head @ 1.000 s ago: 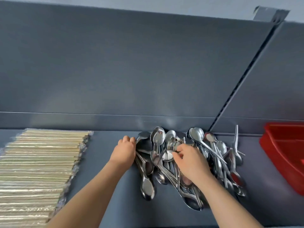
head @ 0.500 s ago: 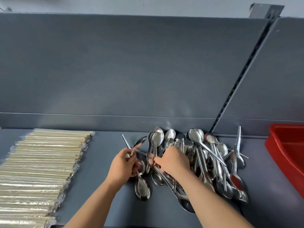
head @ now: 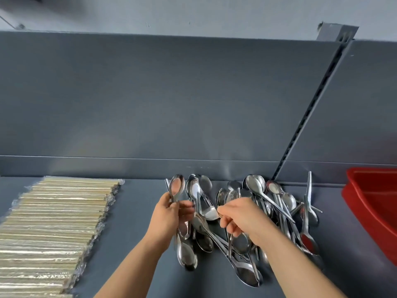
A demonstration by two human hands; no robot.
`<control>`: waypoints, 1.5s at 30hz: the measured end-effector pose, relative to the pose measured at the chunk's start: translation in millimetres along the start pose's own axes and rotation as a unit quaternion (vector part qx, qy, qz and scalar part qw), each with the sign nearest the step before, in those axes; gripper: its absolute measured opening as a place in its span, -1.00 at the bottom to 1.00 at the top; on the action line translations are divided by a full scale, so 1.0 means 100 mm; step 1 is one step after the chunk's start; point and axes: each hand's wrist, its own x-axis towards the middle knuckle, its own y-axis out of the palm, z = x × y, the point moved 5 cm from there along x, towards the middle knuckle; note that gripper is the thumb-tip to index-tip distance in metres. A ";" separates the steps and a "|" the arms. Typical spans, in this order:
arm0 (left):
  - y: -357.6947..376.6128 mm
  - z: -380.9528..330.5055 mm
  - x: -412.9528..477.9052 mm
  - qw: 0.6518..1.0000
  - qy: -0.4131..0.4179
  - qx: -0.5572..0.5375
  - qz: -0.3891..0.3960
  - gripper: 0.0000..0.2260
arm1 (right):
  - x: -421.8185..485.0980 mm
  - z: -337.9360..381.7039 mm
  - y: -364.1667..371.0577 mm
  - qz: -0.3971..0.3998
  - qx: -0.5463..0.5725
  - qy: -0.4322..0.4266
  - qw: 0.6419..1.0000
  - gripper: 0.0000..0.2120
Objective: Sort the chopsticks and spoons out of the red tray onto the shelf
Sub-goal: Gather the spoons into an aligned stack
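A heap of steel spoons [head: 277, 203] lies on the grey shelf [head: 133, 233], right of centre. My left hand [head: 169, 216] grips a few spoons [head: 176, 187] by their handles, one bowl pointing up toward the back panel. My right hand [head: 240, 216] pinches the handle of another spoon [head: 209, 210] at the left side of the heap. Wrapped chopsticks [head: 51, 229] lie in a wide row at the left. The red tray [head: 373, 203] sits at the right edge; its inside is mostly out of view.
A grey back panel [head: 171, 100] rises straight behind the shelf, with a slotted upright [head: 309, 117] running diagonally at the right. Bare shelf shows between the chopsticks and the spoons, and between the spoons and the tray.
My left hand has lifted spoons off the left side of the heap. My right hand moved left from the middle of the heap and now pinches one spoon.
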 end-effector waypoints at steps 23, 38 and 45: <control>-0.43 0.10 -0.09 0.999 -0.045 -0.002 -0.030 -0.78 | 0.13 -0.23 0.37 -0.023 -0.397 -0.110 0.911 -0.86; -0.12 0.22 -0.38 0.989 -0.074 -0.083 0.095 -0.84 | 0.19 -0.06 -0.22 -0.141 0.170 -0.079 0.972 -0.91; -0.09 0.24 -0.41 0.991 -0.063 -0.095 0.065 -0.81 | 0.04 -0.17 -0.06 -0.105 0.278 -0.061 0.953 -0.89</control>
